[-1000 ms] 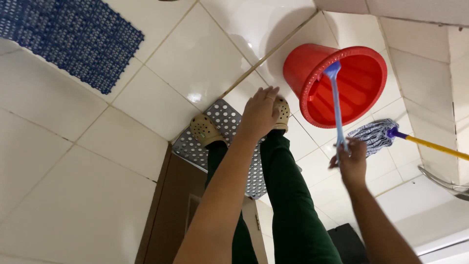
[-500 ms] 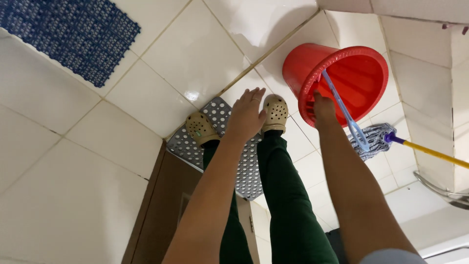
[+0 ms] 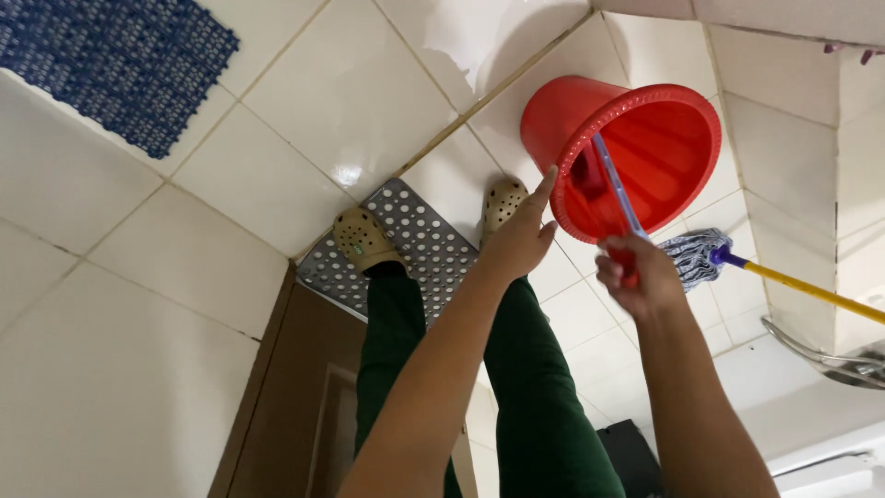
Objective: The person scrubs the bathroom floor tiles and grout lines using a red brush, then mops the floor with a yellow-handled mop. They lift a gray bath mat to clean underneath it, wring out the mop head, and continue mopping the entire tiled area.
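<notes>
red bucket (image 3: pixel 664 138), blue perforated mat (image 3: pixel 111 65), grey dotted grate (image 3: pixel 415 244), green trousers (image 3: pixel 535 406), yellow mop handle (image 3: pixel 811 290)

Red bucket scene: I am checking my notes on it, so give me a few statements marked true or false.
1. The right hand grips the bucket's blue handle. True.
2. The red bucket stands flat on the floor. False: it is tilted, its opening facing the camera.
3. The left hand is clenched in a fist. False: it is open, fingers stretched toward the bucket's rim.
4. A mop with a yellow handle lies by the bucket. True.
5. The floor mat is green. False: blue.
</notes>
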